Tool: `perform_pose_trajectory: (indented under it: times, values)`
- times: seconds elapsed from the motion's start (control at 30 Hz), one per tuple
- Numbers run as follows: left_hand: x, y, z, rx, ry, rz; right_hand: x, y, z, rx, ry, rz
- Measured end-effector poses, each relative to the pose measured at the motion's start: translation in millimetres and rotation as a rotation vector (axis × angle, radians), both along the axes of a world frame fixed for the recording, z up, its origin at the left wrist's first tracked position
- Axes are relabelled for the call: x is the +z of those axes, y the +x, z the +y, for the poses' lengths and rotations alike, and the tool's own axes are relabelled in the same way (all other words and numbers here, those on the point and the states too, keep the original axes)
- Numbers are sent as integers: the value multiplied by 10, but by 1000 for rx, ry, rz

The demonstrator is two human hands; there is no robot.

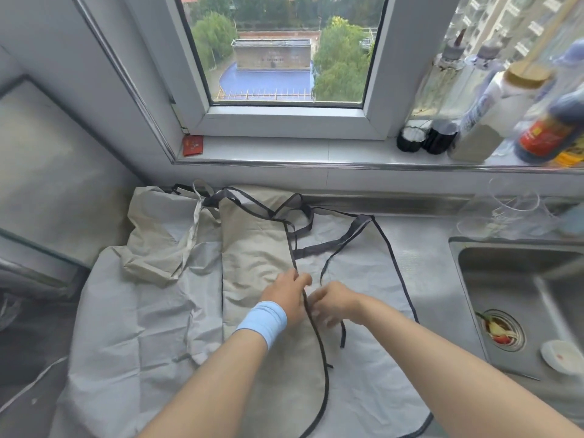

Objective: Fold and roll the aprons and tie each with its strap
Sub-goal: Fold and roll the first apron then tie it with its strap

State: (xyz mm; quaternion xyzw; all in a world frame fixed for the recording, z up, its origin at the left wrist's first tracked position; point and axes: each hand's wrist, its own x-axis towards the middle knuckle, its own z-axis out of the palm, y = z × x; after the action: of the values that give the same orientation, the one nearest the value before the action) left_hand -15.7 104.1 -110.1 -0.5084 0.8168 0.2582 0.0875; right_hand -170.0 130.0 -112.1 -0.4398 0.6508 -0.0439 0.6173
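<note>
Apron (252, 248) flat beneath spread left grip (289, 298); right grip (335, 304) just beside, blurred, state unclear

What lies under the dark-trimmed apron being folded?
Pale grey fabric shows beneath the dark-trimmed apron, spreading out to its left. How far it runs underneath, and the countertop there, are covered.

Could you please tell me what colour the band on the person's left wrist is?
Light blue; the wristband shows best in the head view.
</note>
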Motion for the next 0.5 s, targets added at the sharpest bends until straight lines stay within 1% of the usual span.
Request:
perform_pose_trajectory:
  times: [0.03, 0.07, 0.13, 0.17, 0.27, 0.33, 0.4, 0.47, 0.5]
  values:
    - [-29, -18, -12, -1, 31, -38, -17, -81, -59, -100, -88, 66]
    - [-48, -39, -40, -3, 73, -84, -23, -191, -128, -144, -194, 182]
    - [-72, -108, -149, -21, 128, -169, -11, -437, -226, -83, -387, 469]
    - [-67, -154, -224, -18, 130, -188, 2, -544, -278, -38, -462, 558]
    - [20, -373, -448, 62, 93, -134, 64, -753, -470, 104, -643, 680]
    - [54, -559, -557, 96, 53, -75, 110, -808, -614, 191, -707, 834]
    - [28, -763, -626, 121, 54, -38, 151, -869, -742, 228, -728, 1033]
    - [-37, -946, -637, 138, 100, -47, 114, -983, -842, 168, -664, 1144]
    - [-67, -1013, -620, 148, 114, -74, 90, -1036, -862, 97, -590, 1141]
